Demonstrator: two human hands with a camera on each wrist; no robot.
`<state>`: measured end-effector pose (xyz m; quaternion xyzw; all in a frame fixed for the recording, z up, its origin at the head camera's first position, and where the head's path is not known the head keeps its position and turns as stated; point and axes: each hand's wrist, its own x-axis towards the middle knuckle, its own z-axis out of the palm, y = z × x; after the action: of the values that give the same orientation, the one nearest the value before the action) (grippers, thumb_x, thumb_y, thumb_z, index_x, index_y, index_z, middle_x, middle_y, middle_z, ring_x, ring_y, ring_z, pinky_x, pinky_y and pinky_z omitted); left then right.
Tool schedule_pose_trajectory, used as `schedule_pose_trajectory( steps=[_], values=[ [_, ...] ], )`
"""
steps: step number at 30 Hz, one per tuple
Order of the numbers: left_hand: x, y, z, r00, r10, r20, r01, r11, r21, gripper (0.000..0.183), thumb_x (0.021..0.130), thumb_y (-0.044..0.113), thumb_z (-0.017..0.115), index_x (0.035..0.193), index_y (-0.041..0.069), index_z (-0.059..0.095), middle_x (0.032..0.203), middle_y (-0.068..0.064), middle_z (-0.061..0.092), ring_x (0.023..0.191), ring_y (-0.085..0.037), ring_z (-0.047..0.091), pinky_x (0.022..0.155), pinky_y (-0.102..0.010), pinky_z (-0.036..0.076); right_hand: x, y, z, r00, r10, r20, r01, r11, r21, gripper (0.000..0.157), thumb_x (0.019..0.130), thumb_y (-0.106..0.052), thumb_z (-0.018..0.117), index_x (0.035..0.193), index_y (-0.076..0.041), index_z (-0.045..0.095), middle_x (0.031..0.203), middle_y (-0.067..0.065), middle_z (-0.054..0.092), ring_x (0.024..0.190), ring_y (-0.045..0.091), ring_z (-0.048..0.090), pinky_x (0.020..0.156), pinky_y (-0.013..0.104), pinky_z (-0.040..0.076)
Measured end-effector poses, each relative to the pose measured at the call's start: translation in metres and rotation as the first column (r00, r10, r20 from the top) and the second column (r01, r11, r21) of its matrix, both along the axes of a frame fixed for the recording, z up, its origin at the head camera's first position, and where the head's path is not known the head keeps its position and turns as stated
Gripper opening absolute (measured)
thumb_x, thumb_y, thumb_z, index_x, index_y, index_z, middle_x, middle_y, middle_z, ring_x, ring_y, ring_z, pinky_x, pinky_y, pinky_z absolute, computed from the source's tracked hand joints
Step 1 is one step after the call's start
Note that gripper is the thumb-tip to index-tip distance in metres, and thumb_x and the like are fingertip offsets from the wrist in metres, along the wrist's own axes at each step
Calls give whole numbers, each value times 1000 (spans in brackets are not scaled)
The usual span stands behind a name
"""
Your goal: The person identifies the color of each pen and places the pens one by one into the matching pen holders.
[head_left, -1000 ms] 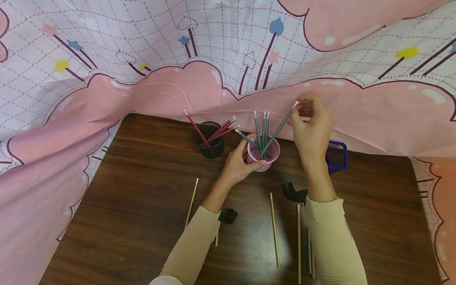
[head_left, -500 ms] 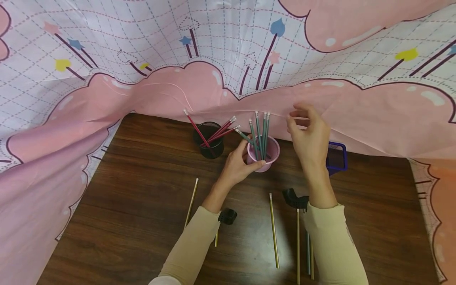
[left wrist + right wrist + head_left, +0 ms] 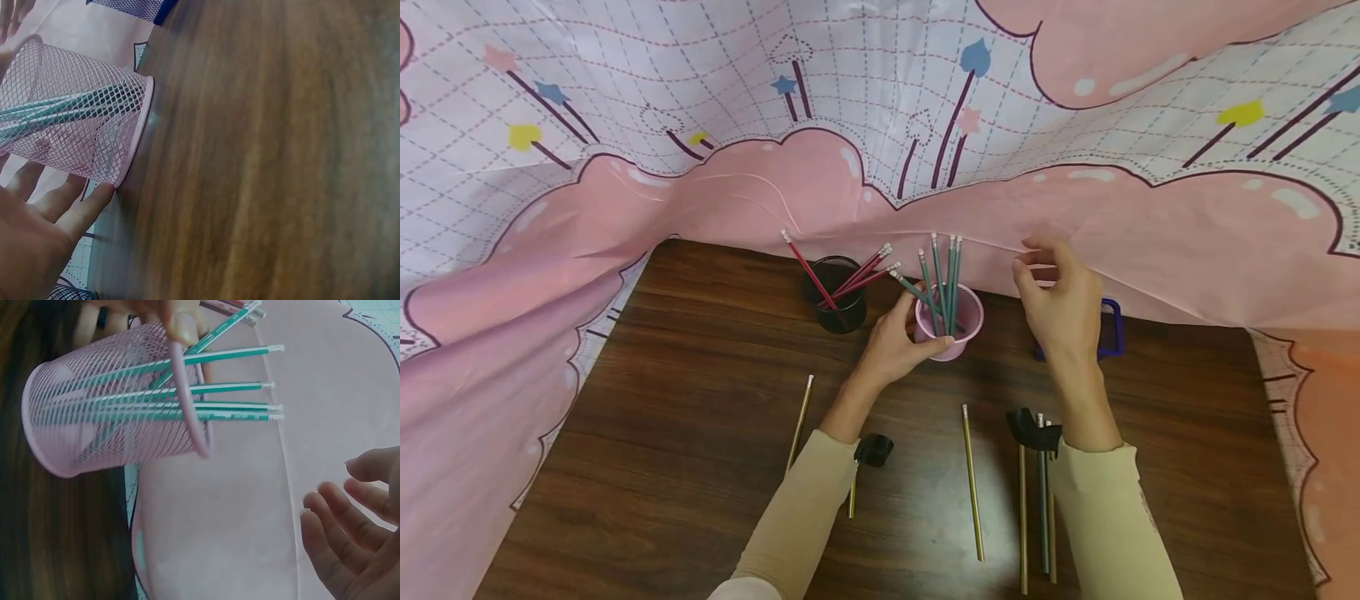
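A pink mesh pencil cup (image 3: 951, 352) stands on the table in the head view, with several green pencils (image 3: 954, 283) leaning inside it, their white erasers up. My left hand (image 3: 895, 342) holds the cup from its left side, thumb at the front near the rim. In the left wrist view its fingers (image 3: 84, 209) reach along the mesh to the base. To the right of the cup, my right hand (image 3: 1063, 296) is raised with loosely bent fingers. The right wrist view shows nothing in that hand (image 3: 356, 531), which is apart from the pencils.
A black mesh cup (image 3: 847, 323) with several red pencils stands to the left. Behind my right hand is a blue mesh holder (image 3: 1112, 327). Several gold pencils (image 3: 972, 483) and a green pencil (image 3: 1042, 500) lie nearer. A patterned cloth (image 3: 730, 200) hangs behind the table.
My right hand has let go of a green pencil, which now leans with the others in the pink cup. That hand has then lowered slightly. My left hand keeps its hold.
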<state>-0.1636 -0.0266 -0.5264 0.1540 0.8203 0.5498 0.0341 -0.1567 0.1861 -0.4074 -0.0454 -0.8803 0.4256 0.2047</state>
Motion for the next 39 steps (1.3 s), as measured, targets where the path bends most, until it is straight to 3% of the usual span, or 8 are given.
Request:
schedule_pose_trajectory(
  steps=[9,17,24,30,39],
  values=[
    [-2,-1,1,1000,-8,-23,7,998,-56,86,78,41,84,151,30,39,137,-5,59,109,-18,66,91,-36,53,17,15,-13,999,0,38,-1,1000,24,24,94,-18,67,117,-13,71,98,4,74,84,22,72,70,9,48],
    [-5,-2,0,1000,-27,-5,27,1000,11,82,77,35,87,146,30,43,133,-3,60,105,-21,68,86,-34,55,28,28,-19,998,-6,58,3,999,42,24,94,-20,67,117,-13,70,96,3,75,75,-10,61,70,8,48],
    [-5,1,-1,999,-47,15,46,996,73,83,78,30,87,146,29,40,137,-5,58,116,-25,63,95,-38,51,41,34,-24,995,-27,96,20,997,73,24,95,-22,67,117,-13,71,98,2,75,79,4,66,68,6,46],
    [-5,2,-2,998,-60,35,58,996,69,84,78,30,86,148,33,38,140,-3,56,118,-24,62,96,-39,51,58,40,-34,991,-60,121,50,995,88,23,94,-22,69,115,-13,72,96,4,75,74,-10,60,62,5,44],
    [-6,2,-3,997,-72,38,68,993,92,84,79,30,86,148,35,38,138,-3,56,115,-24,64,93,-39,52,73,48,-44,991,-48,124,40,997,62,21,94,-20,70,113,-12,72,95,4,74,67,-16,57,53,9,47]
  ],
)
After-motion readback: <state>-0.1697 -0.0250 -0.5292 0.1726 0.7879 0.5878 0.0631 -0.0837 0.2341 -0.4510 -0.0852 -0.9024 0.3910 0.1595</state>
